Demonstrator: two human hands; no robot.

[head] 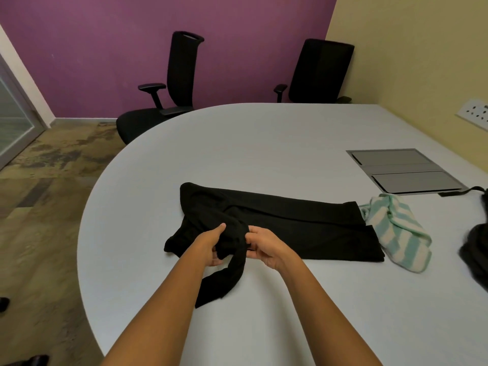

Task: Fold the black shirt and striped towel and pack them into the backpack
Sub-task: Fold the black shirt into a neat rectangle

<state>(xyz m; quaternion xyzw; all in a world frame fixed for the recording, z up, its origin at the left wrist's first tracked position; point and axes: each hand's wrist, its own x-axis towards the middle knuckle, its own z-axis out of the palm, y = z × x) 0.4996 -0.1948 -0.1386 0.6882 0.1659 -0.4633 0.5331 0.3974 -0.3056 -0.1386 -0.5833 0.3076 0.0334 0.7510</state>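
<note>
Item 1. Two bare forearms reaching in from the near edge. The left hand (211, 244) has its fingers curled round a bunch of black cloth. The right hand (265, 248) pinches the same bunch from the other side, thumb and fingers closed on it.

Item 2. Black shirt (295, 228), on the table (237, 143) straight ahead of the hands. The body lies in a long flattish band running left to right and looks doubled over lengthwise. One sleeve (224, 283) trails loose toward the near edge. Judged part-folded: the sleeve has yet to be tucked in and the band has yet to be folded shorter.

Item 3. Striped towel (398, 233), mint and white, in a rumpled heap at the shirt's right end, touching or just overlapping it. Not yet folded.

Item 4. Backpack (475, 249), dark, at the right edge of the view and mostly cut off. Whether it is open cannot be told, and nothing can be seen packed in it.

Item 5. Grey hatch panel (401, 170) set in the table beyond the towel.

Status: early. First fold in hand; the towel fold and both packings remain.
</note>
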